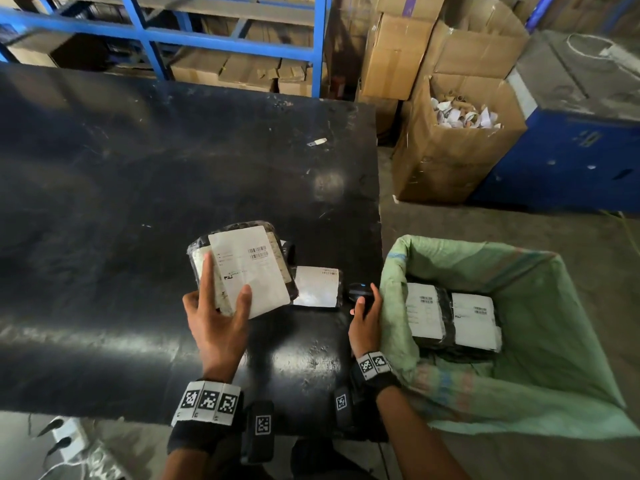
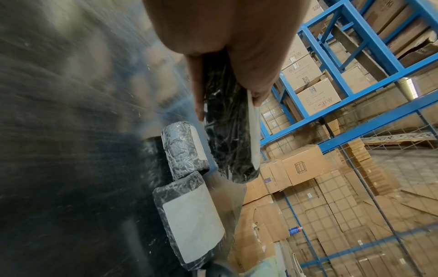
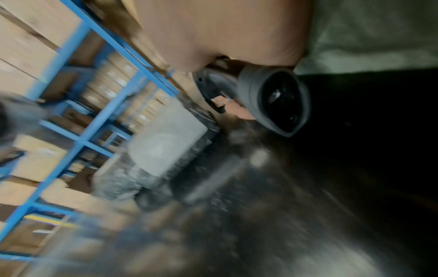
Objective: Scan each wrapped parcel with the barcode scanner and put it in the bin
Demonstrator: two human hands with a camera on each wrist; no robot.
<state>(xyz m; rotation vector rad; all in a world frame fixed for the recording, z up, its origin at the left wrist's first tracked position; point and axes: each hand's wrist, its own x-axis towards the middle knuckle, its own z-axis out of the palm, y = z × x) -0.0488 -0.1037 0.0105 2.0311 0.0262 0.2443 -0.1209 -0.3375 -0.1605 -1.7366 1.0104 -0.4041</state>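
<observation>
black glossy table (image 1: 138,202), black-wrapped parcel (image 1: 242,268) with white barcode label (image 1: 252,271), dark grey scanner (image 3: 272,101), pale green bin (image 1: 536,341), blue shelving (image 1: 145,32), brown boxes (image 1: 460,143)

We see bare tabletop (image 1: 138,174) left and ahead; the bin (image 1: 394,271) rim crowds our right hand (image 1: 365,318).

A black table (image 1: 138,174) spreads out beyond the fingertips, a small pale scrap (image 1: 316,142) lying on it well past them. Farther off stands blue shelving (image 1: 145,32) stacked with cardboard boxes (image 1: 242,72). Beyond and to the right of the fingers, an open carton (image 1: 450,157) holds paper scraps, beside a blue cabinet (image 1: 568,161).
</observation>
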